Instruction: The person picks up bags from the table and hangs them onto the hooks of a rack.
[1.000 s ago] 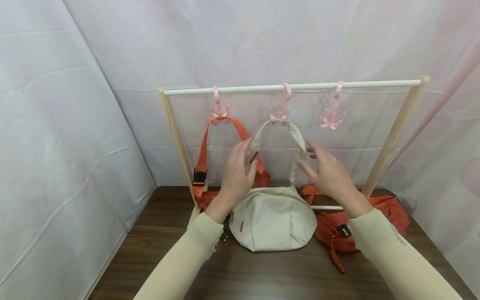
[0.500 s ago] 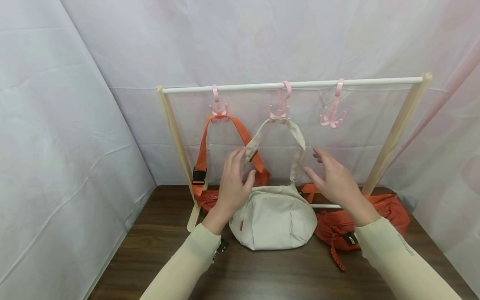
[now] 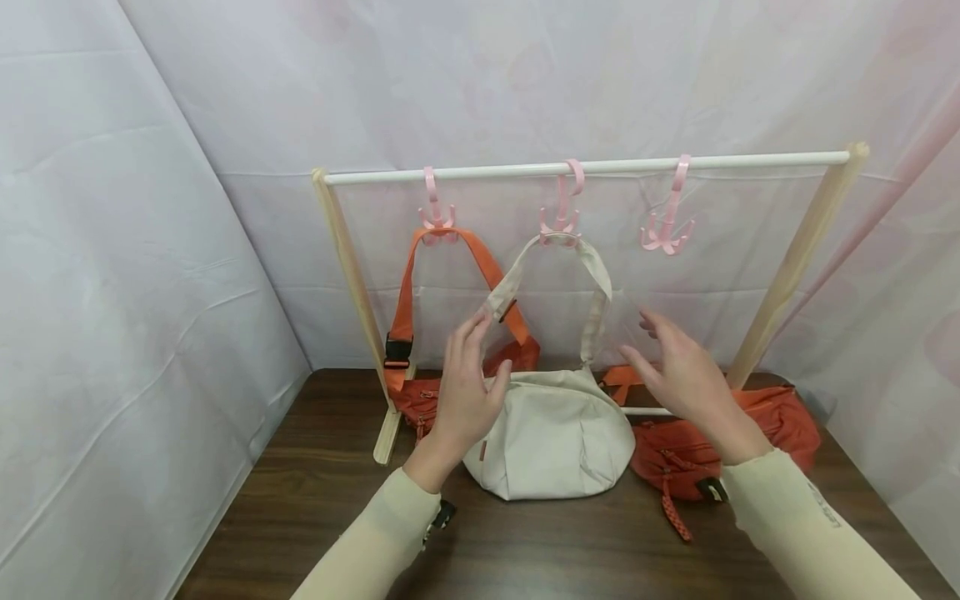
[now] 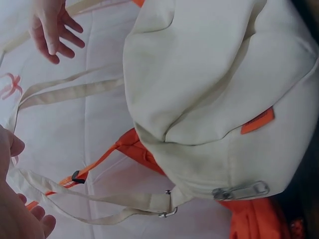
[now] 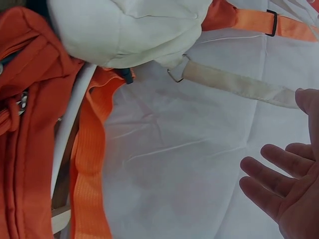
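A cream shoulder bag [image 3: 558, 437] hangs by its looped strap [image 3: 596, 271] from the middle pink hook [image 3: 559, 218], its body low at the table. My left hand [image 3: 468, 387] is beside the strap's left side, fingers extended and thumb apart, gripping nothing. On the other side my right hand [image 3: 686, 371] is spread in the air, away from the strap. The right wrist view shows this right hand [image 5: 291, 184] with its palm turned up and bare. In the left wrist view, the bag's orange tag [image 4: 257, 121] and zipper pull [image 4: 241, 190] show.
An orange bag strap [image 3: 405, 292] loops over the left pink hook [image 3: 437, 218]. The right pink hook [image 3: 667, 229] carries nothing. A red-orange bag [image 3: 780, 429] lies at the right. The rack's white rod [image 3: 495, 172] spans two wooden posts above a dark wood table [image 3: 322, 517].
Both hands have drawn back and down from the cream strap, the right one also moving right. The cream bag stays hanging from the middle hook.
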`<state>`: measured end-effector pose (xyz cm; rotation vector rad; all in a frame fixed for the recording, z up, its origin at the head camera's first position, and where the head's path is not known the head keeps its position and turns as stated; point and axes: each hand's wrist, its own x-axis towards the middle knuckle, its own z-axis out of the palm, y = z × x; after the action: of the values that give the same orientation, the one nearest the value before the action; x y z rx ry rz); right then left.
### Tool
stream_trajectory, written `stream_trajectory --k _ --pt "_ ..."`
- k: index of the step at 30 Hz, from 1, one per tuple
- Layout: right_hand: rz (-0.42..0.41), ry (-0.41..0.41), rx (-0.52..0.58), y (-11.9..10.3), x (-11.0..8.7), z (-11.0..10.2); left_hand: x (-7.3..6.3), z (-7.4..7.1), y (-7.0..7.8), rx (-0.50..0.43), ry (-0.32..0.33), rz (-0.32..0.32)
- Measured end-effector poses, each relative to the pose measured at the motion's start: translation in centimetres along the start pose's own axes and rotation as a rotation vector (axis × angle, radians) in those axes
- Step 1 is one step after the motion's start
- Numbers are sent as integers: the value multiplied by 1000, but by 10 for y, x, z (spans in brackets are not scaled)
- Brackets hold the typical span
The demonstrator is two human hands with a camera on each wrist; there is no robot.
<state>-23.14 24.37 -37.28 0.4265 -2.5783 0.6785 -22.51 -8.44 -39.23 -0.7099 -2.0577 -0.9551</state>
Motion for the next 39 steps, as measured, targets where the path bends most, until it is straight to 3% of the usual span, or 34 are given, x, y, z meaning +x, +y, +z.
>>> stream_trajectory --k 6,13,19,30,39 --pt "23 -12 -20 8 -5 0 -13 4 0 -20 -44 8" --pt "40 -35 -36 19 -8 3 -27 9 4 -20 -159 -33" --pt "68 -79 -46 32 -9 6 -37 15 6 -9 -206 -12" --pt "123 -215 -107 65 -4 13 -50 19 5 28 -312 0" --pt "110 -306 -185 87 1 20 -60 18 8 30 -400 -11"
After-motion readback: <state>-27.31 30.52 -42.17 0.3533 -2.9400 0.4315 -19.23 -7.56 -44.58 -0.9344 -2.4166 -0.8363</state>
